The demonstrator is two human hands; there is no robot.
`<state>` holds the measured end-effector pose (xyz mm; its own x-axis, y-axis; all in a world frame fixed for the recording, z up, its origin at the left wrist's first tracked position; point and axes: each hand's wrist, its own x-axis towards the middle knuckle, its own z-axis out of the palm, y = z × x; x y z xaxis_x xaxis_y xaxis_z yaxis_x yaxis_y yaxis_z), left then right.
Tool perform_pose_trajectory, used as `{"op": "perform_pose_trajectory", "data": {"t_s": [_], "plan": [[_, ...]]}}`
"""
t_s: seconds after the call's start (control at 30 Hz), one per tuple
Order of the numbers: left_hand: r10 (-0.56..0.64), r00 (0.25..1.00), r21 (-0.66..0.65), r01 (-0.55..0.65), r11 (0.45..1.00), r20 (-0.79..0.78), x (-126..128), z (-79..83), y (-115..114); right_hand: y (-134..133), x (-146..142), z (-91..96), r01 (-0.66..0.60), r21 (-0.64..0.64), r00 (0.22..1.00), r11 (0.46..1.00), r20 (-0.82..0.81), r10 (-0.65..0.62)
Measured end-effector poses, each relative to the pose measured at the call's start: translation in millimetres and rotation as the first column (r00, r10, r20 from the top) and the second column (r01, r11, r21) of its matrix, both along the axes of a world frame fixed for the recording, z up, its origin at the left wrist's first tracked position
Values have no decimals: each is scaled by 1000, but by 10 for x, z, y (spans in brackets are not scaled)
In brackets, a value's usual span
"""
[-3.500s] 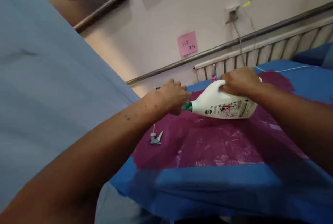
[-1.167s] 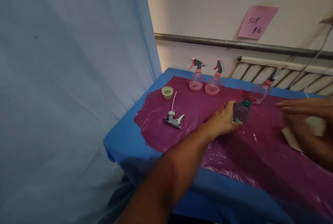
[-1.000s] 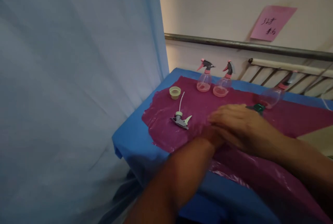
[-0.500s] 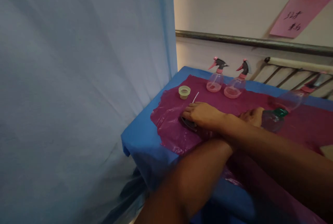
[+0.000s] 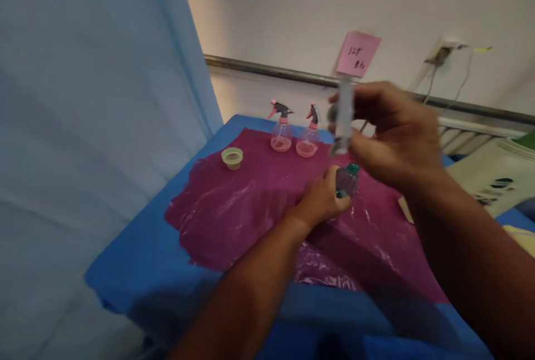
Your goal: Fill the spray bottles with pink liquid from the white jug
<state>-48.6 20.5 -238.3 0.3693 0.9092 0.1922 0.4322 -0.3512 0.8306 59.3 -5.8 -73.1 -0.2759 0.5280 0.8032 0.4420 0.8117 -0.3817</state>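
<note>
My left hand (image 5: 321, 197) is closed around a clear spray bottle (image 5: 346, 181) with a green neck, above the purple plastic sheet (image 5: 259, 204). The bottle has no spray head on it and leans slightly. Raised above it, my right hand (image 5: 395, 126) pinches a pale and grey spray head (image 5: 343, 117). Motion smears this spray head, so its details are unclear. Behind my left hand stand two clear bottles with black and pink trigger heads, one spray bottle (image 5: 281, 137) beside another spray bottle (image 5: 308, 140). Both contain a little pink liquid.
A small pale-green cup (image 5: 232, 157) sits on the sheet at the left. Blue cloth (image 5: 137, 248) covers the table. A light-blue curtain (image 5: 92, 98) hangs on the left. A metal rail (image 5: 267, 70) and a pink note (image 5: 358, 53) are on the wall. At right lies a printed bag (image 5: 489, 173).
My right hand has lifted the spray head off the sheet and brought it up to the right, uncrossing my arms. My left hand still holds the bottle. The view has turned right.
</note>
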Motion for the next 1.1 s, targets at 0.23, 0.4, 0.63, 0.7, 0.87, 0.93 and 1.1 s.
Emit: {"op": "perform_pose_trajectory", "data": {"t_s": [0.23, 0.4, 0.63, 0.7, 0.87, 0.93, 1.1], "plan": [[2, 1000, 41, -2, 999, -2, 37, -84, 112, 27, 626, -9, 65, -100, 914, 993, -393, -99], [-28, 1000, 79, 28, 996, -9, 16, -106, 122, 49, 786, -283, 75, -271, 915, 960, -363, -174], [-35, 999, 109, 34, 993, 3, 8, -141, 127, 114, 904, -379, -86, -262, 800, 961, -593, -91], [-37, 999, 113, 36, 993, 5, 12, -152, 134, 134, 921, -402, -90, -275, 806, 957, -584, -92], [-28, 999, 101, 26, 995, 20, 36, -143, 141, 270, 919, -706, -105, -432, 817, 896, -551, -170], [-25, 999, 111, 22, 994, 26, 45, -130, 140, 339, 914, -890, -115, -510, 824, 853, -529, -205], [-33, 999, 104, 34, 994, -5, 49, -128, 147, 443, 918, -1276, -159, -599, 846, 785, -492, -204]]}}
